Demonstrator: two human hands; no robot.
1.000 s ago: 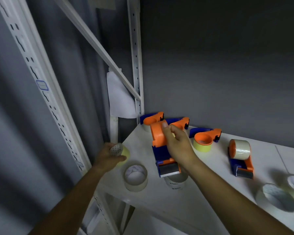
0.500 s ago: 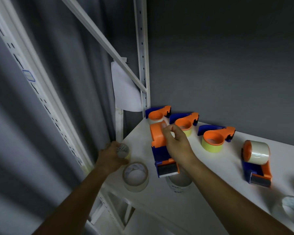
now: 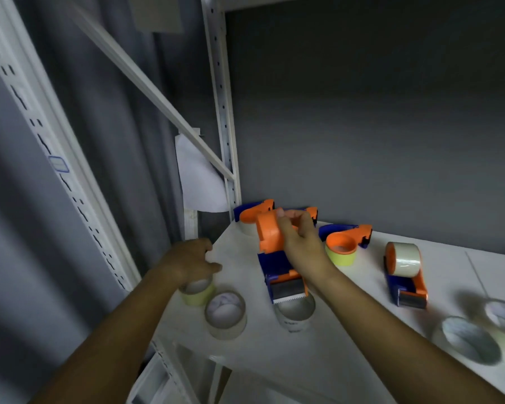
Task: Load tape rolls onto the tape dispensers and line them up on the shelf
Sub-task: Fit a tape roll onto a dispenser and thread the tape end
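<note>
My right hand (image 3: 299, 243) grips the orange top of a blue and orange tape dispenser (image 3: 277, 263) that stands on the white shelf (image 3: 341, 328), its toothed blade toward me. My left hand (image 3: 191, 259) holds a yellowish tape roll (image 3: 197, 293) from above at the shelf's left edge. A clear roll (image 3: 226, 314) lies beside it, and another roll (image 3: 296, 314) sits just in front of the dispenser. Loaded dispensers line the back: one (image 3: 252, 212) in the corner, one with a yellow roll (image 3: 344, 243), and one with a clear roll (image 3: 404, 272).
Two more loose rolls (image 3: 468, 339) lie blurred at the shelf's right front. A white perforated upright (image 3: 223, 112) and a diagonal brace (image 3: 158, 88) stand at the back left corner, with a white sheet (image 3: 200, 182) hanging there. A grey wall closes the back.
My left hand has brought the yellowish roll down from the air onto the shelf's left edge. My right hand keeps its grip on the dispenser, which stays in place.
</note>
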